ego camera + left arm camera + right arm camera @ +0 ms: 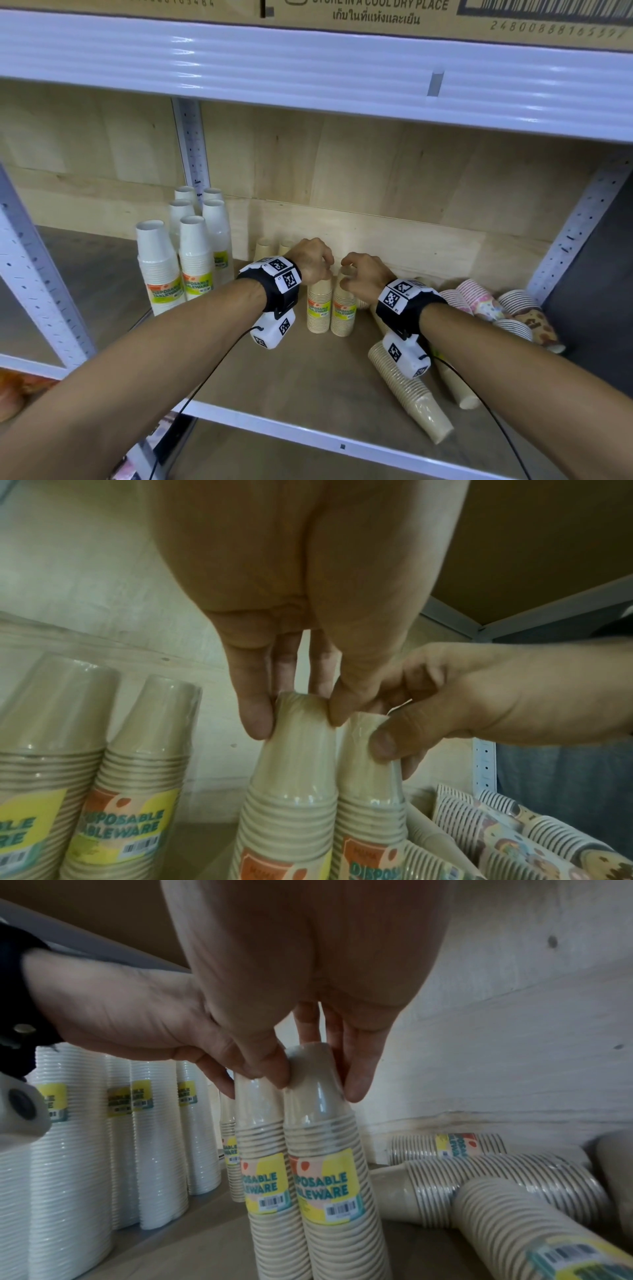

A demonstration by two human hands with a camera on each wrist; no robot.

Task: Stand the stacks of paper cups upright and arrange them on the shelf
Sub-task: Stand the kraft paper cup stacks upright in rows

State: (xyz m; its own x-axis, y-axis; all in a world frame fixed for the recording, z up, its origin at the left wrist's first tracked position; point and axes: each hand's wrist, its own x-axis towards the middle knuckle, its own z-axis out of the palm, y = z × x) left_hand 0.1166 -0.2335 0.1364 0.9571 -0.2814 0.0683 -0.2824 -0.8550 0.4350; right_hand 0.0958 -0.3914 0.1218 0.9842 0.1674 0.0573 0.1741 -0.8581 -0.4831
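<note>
On the far left of the shelf [274, 383] I see the white cup stacks [191, 253] standing upright in a tight cluster, already sorted. Just right of them, two more beige stacks [274, 247] stand at the back wall. In the middle, my left hand [312, 260] pinches the top of the left beige stack [319, 306] between thumb and fingers, and my right hand [363, 275] grips the top of the right beige stack [343, 311] the same way. Both stand upright, touching side by side, labels facing me. To seat them well I would keep each grip low on the top cup, slide the pair back towards the beige stacks behind, and let go only once the bases sit flat, since tall wrapped stacks tip easily. Further right, fallen beige stacks [411, 394] lie on their sides near the front edge, and patterned stacks [507, 315] lie toppled by the right post; those are left to do.
</note>
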